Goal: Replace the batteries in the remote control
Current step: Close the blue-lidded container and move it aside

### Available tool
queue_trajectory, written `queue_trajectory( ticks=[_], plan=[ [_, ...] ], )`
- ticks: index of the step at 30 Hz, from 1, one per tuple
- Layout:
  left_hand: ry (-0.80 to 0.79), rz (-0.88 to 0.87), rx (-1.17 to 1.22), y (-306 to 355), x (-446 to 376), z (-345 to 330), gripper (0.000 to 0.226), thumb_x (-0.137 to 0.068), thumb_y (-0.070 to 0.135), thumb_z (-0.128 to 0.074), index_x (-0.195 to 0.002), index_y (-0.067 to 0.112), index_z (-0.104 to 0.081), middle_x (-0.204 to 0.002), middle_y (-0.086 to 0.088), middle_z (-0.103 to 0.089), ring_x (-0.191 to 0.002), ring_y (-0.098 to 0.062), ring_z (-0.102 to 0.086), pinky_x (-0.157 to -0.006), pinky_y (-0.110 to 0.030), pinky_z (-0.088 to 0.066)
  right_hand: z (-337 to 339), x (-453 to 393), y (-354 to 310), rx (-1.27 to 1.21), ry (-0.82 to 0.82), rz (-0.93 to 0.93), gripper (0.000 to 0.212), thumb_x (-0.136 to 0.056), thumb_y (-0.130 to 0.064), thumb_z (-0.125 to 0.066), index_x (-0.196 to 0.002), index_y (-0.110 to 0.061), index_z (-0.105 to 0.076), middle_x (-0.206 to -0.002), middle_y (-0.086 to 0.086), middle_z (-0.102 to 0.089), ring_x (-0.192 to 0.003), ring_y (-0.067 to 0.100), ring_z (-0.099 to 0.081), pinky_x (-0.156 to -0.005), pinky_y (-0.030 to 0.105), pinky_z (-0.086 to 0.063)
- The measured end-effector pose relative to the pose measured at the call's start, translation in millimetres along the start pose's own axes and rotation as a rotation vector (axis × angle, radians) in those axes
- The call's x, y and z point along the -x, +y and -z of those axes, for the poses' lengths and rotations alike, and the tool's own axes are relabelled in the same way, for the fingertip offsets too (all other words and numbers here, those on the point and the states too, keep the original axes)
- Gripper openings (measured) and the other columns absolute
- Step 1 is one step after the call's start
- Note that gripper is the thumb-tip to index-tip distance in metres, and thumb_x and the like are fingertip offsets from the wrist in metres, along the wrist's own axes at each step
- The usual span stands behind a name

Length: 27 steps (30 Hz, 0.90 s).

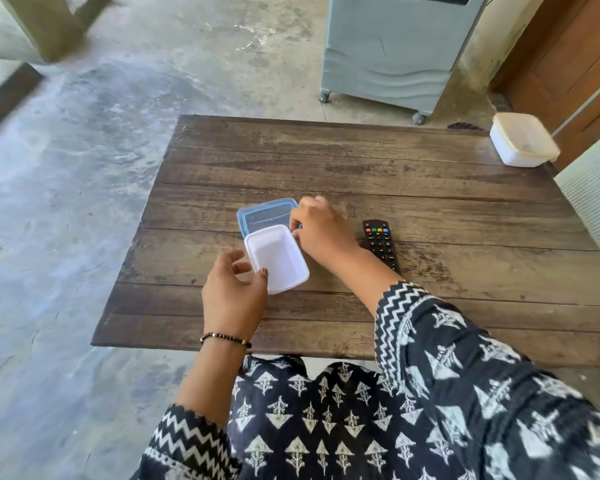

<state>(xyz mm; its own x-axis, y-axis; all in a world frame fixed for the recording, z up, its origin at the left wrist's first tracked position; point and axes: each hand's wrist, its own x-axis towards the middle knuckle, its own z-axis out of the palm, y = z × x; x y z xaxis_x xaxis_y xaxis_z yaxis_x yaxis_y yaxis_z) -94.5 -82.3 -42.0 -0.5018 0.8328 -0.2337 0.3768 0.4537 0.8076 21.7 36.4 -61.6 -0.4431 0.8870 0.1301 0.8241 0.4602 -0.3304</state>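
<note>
My left hand (234,292) is nearest me, fingers loosely curved round the near corner of the small white box (278,258), thumb tip touching its rim, steadying it on the wooden table (430,188). Box is open and tilted a bit; I can't see anything inside from here, looks bare white, but blur makes it hard to be sure. Right hand (317,226) reaches across just past the box, fingertips curled down on the edge of the blue lid (265,216), which lies flat behind the box w/ the box partly overlapping it. Looks like a pinch on the lid's rim, tho the fingertips are mostly hidden.

Remote control (381,242) lies face up, buttons showing, just right of my right wrist, forearm covering its near end. Neither hand is on it. Farther off at the table's right corner sits a second white container (522,140), lid on. Beyond that, a grey appliance on wheels (392,50) on the floor.

Progress, imo: early. No batteries visible anywhere, and nothing shows the remote's back opened. Opening it, swapping cells & closing up all look left to do.
</note>
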Motion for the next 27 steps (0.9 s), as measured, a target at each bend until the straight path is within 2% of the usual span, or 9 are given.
queue_trajectory(
  ticks=[4,6,8,10,13,16,20,24,27],
  plan=[
    [-0.02,0.026,0.09,-4,1,-1,0.042,-0.08,0.018,-0.063,-0.12,0.016,-0.051,-0.102,-0.002,-0.064,-0.088,-0.025,-0.066,-0.08,-0.046,-0.055,7,5,6,-0.048,0.1,0.004,0.01,-0.084,-0.003,-0.055,-0.078,-0.005,-0.062,-0.09,0.009,-0.06,-0.09,0.025,-0.05,-0.068,0.033,-0.043],
    [-0.027,0.033,0.113,-4,1,-2,0.041,-0.08,0.017,-0.063,-0.119,0.016,-0.051,-0.104,-0.004,-0.065,-0.085,-0.026,-0.067,-0.078,-0.046,-0.056,17,8,7,-0.125,0.167,-0.041,0.009,-0.084,-0.004,-0.054,-0.078,-0.004,-0.061,-0.089,0.009,-0.061,-0.086,0.022,-0.051,-0.067,0.026,-0.039],
    [-0.035,0.038,0.133,-4,2,-2,0.04,-0.081,0.015,-0.062,-0.12,0.015,-0.051,-0.104,-0.006,-0.065,-0.083,-0.025,-0.068,-0.075,-0.045,-0.058,30,14,6,-0.278,0.21,-0.151,0.007,-0.084,-0.006,-0.055,-0.079,-0.005,-0.06,-0.084,0.005,-0.06,-0.073,0.017,-0.052,-0.059,0.017,-0.036],
    [-0.045,0.045,0.163,-3,3,-2,0.041,-0.082,0.012,-0.061,-0.121,0.012,-0.05,-0.104,-0.007,-0.064,-0.079,-0.025,-0.068,-0.072,-0.043,-0.059,42,23,3,-0.544,0.215,-0.325,0.007,-0.085,-0.008,-0.056,-0.079,-0.007,-0.059,-0.076,0.006,-0.061,-0.061,0.016,-0.055,-0.055,0.011,-0.042],
    [-0.061,0.049,0.193,-3,4,-3,0.044,-0.082,0.009,-0.061,-0.124,0.008,-0.05,-0.102,-0.006,-0.064,-0.075,-0.023,-0.069,-0.069,-0.04,-0.059,55,46,-6,-1.156,0.095,-0.615,0.009,-0.089,-0.006,-0.053,-0.082,-0.003,-0.058,-0.076,0.013,-0.065,-0.058,0.02,-0.061,-0.059,0.03,-0.054],
    [-0.075,0.055,0.211,-6,4,-5,0.04,-0.083,0.007,-0.06,-0.122,0.008,-0.053,-0.101,-0.006,-0.066,-0.065,-0.016,-0.068,-0.06,-0.031,-0.059,54,66,-9,-1.406,-0.057,-0.767,0.007,-0.089,0.001,-0.052,-0.084,0.001,-0.056,-0.074,0.016,-0.064,-0.053,0.019,-0.062,-0.051,0.027,-0.055],
    [-0.093,0.049,0.232,-9,5,-6,0.035,-0.083,0.006,-0.058,-0.117,0.01,-0.057,-0.096,-0.006,-0.068,-0.069,-0.017,-0.068,-0.063,-0.032,-0.059,40,76,-8,-1.217,-0.124,-0.787,0.008,-0.087,0.004,-0.053,-0.092,-0.002,-0.055,-0.069,0.015,-0.061,-0.045,0.018,-0.06,-0.043,0.026,-0.051],
    [-0.064,0.052,0.26,-9,3,-8,0.026,-0.089,0.01,-0.05,-0.112,0.009,-0.06,-0.099,-0.009,-0.067,-0.077,-0.021,-0.069,-0.054,-0.026,-0.058,35,75,-9,-0.871,-0.114,-0.628,0.01,-0.083,-0.001,-0.058,-0.09,-0.007,-0.058,-0.069,0.009,-0.063,-0.046,0.018,-0.059,-0.042,0.028,-0.049],
    [-0.057,0.056,0.276,-9,1,-9,0.026,-0.09,0.019,-0.054,-0.111,0.007,-0.06,-0.1,-0.012,-0.066,-0.083,-0.025,-0.069,-0.053,-0.027,-0.059,38,72,-12,-0.708,-0.133,-0.528,0.014,-0.079,0.0,-0.06,-0.09,-0.009,-0.06,-0.065,0.006,-0.063,-0.049,0.018,-0.062,-0.044,0.031,-0.053]
  ],
)
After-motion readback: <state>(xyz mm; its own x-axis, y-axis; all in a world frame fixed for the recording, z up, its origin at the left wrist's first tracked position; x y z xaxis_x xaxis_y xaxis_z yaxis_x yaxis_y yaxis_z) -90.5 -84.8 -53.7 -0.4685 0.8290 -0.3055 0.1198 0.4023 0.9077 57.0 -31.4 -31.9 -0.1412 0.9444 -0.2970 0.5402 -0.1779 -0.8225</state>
